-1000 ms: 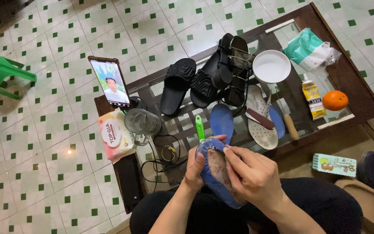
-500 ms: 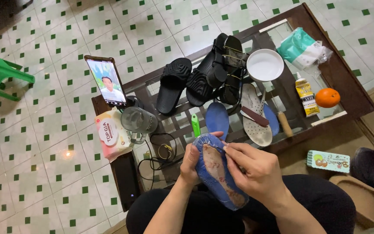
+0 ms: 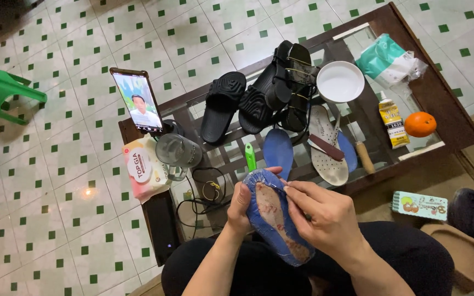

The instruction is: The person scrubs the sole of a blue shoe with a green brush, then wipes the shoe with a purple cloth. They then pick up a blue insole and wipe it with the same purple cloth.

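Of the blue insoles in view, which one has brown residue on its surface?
The blue insole gripped by the left hand and right hand; the other two blue insoles on the glass table show plain blue.

Black slides (image 3: 223, 107), white bowl (image 3: 340, 81), orange (image 3: 419, 124), phone (image 3: 137, 101) on glass tbl (image 3: 456, 118).

Two hands work over one bench (image 3: 445, 104): the left hand (image 3: 243, 205) and the right hand (image 3: 325, 216) share one blue shoe sole (image 3: 272, 216). On the bench lie two black slides (image 3: 223, 107) (image 3: 259, 104), one strappy black sandal (image 3: 297, 82), two blue insoles (image 3: 278, 151) (image 3: 348, 151) and one pale perforated insole (image 3: 325, 156). There is also one white bowl (image 3: 340, 82), one orange (image 3: 419, 124), one glue tube (image 3: 392, 119), one phone (image 3: 137, 101), one clear mug (image 3: 178, 153), one green-handled tool (image 3: 251, 158), and one green stool (image 3: 1, 93) on the floor.
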